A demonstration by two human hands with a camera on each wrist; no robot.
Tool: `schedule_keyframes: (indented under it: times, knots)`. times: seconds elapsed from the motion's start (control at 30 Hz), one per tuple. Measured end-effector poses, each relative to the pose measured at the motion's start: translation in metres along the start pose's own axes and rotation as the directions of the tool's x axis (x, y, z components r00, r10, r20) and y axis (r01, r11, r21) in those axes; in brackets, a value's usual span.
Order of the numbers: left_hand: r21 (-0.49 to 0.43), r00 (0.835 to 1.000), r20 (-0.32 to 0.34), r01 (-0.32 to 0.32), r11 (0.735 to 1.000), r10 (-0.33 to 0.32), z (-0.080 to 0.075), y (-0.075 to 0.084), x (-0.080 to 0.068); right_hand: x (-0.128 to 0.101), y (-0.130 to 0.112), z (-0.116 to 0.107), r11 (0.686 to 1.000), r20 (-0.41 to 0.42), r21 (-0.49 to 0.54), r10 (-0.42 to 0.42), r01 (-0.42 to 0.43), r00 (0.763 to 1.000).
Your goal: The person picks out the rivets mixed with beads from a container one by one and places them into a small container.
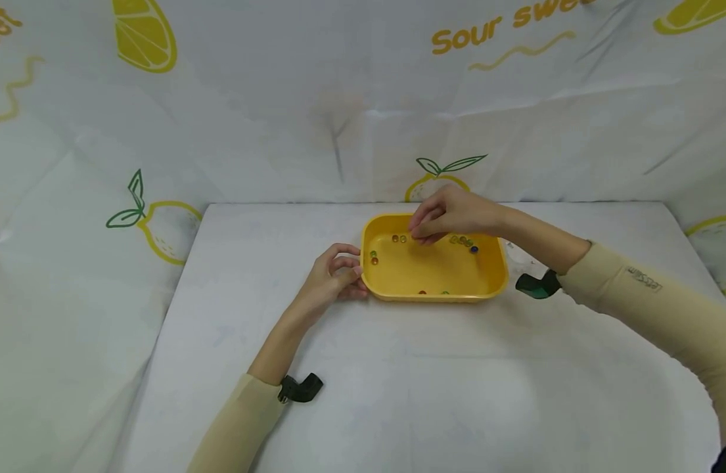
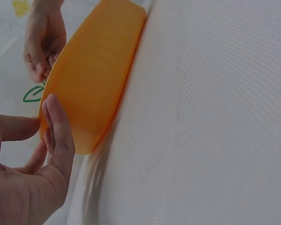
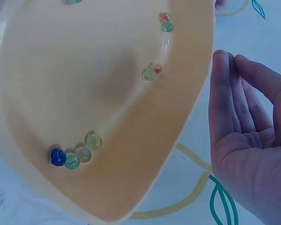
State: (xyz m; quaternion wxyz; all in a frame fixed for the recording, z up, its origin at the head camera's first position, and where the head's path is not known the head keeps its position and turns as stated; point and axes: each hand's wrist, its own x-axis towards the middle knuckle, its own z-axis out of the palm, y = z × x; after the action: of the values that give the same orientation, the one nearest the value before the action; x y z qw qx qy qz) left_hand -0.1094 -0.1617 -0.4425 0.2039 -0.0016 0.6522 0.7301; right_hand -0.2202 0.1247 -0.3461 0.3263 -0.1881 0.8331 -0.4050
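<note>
A yellow plastic tray sits mid-table, with several glass marbles lying loose along its walls. A blue marble lies beside some clear green ones by the far right wall, and the right wrist view shows the same blue marble. My left hand is at the tray's left end; its thumb lies against the outer wall of the tray and the fingertips touch the rim. My right hand hovers over the far rim, fingers bent downward. In the right wrist view my right hand shows a bare palm with nothing in it.
The white table is ringed by a draped white cloth with lemon prints. A black wrist camera sits on my left forearm, and a green-black one on my right.
</note>
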Motion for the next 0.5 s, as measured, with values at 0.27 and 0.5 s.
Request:
schedule_keyframes:
  times: [0.27, 0.5]
  knots:
    - [0.001, 1.0, 0.005, -0.002, 1.0, 0.002, 0.0, 0.0, 0.0, -0.015, 0.002, -0.008, 1.0, -0.036, -0.004, 0.022, -0.022, 0.999]
    - [0.001, 1.0, -0.002, 0.004, 1.0, -0.004, 0.0, 0.0, 0.0, -0.033, 0.009, -0.018, 1.0, -0.074, 0.004, 0.022, -0.022, 0.997]
